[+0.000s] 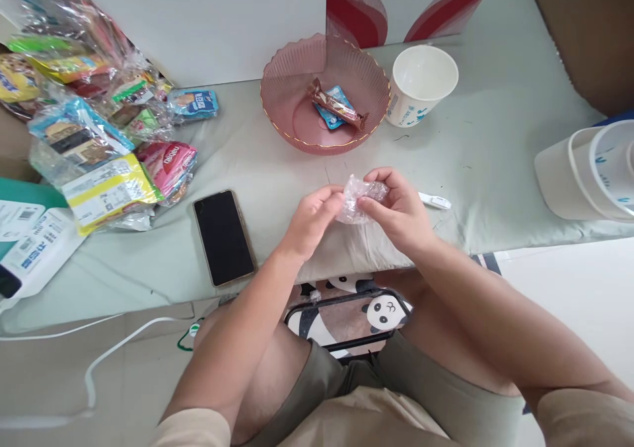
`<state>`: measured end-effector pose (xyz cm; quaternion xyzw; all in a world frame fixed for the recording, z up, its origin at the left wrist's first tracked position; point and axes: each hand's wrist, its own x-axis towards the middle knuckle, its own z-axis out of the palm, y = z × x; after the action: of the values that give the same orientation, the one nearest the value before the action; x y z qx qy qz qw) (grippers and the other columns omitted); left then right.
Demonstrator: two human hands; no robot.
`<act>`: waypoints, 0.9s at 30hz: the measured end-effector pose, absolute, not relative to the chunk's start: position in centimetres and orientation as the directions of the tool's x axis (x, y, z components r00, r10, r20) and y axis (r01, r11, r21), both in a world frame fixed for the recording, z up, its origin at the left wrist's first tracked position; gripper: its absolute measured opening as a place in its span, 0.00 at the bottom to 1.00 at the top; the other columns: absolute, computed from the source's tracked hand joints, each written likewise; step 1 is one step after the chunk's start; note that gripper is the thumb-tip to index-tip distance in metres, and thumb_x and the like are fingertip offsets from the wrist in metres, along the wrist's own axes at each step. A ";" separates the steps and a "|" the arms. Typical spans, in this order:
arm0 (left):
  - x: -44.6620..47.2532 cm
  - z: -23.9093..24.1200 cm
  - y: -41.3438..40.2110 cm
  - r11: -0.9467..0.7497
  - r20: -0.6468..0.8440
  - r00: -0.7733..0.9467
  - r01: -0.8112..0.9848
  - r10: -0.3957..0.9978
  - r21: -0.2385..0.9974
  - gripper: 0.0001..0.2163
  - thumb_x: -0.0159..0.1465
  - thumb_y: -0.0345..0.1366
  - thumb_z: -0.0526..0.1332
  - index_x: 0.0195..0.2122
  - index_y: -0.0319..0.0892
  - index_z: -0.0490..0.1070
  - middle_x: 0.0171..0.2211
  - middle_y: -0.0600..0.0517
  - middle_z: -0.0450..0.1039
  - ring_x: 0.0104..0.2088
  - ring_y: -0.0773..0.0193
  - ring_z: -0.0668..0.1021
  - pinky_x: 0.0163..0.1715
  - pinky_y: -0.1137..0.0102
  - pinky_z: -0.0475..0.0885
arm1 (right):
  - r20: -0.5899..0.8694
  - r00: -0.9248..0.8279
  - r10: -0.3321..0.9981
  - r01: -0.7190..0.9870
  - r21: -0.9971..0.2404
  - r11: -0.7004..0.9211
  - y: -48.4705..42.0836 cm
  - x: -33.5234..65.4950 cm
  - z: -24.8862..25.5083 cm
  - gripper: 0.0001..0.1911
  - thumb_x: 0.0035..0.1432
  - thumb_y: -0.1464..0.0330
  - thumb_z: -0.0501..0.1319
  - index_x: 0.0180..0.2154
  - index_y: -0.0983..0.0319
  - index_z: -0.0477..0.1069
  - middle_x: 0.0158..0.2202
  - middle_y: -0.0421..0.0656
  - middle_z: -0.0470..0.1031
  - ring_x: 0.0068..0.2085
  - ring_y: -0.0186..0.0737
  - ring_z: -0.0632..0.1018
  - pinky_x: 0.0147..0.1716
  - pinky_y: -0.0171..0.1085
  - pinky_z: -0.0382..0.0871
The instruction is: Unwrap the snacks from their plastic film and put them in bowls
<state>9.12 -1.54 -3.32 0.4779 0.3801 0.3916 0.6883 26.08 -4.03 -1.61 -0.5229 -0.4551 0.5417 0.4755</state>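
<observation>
A crumpled piece of clear plastic wrap (360, 203) is held between my two hands above the table's near edge. My left hand (316, 217) pinches its left side with thumb and fingertips. On the other side, my right hand (400, 210) has its thumb pressed on the wrap and its fingers curled behind. I cannot make out whether anything is inside. Just beyond my hands stands a pink ribbed bowl (282, 113) with a gold rim, holding a brown-wrapped bar (339, 105) and a blue packet (329, 118). A slim white stick (436, 201) lies partly hidden by my right hand.
A black phone (224, 237) lies to the left. Several packaged snacks (109, 137) are piled at the far left. A white paper cup (423, 84) stands beside the bowl, with boxes (238, 24) behind. White containers (569, 170) sit at the right edge.
</observation>
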 end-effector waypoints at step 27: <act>6.5 -1.7 0.5 0.074 -0.080 0.298 0.031 0.951 0.997 0.06 0.62 0.37 0.64 0.39 0.43 0.73 0.36 0.53 0.77 0.32 0.66 0.82 0.34 0.71 0.76 | -0.079 0.224 0.972 0.920 -0.312 -0.237 17.6 38.7 6.2 0.10 0.49 0.73 0.64 0.31 0.76 0.81 0.52 0.47 0.81 0.61 0.52 0.76 0.35 0.44 0.59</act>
<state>6.48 0.47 -1.75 0.5549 0.4423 0.3939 0.5842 38.68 17.62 6.20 -0.7758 -0.6095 0.1292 0.0998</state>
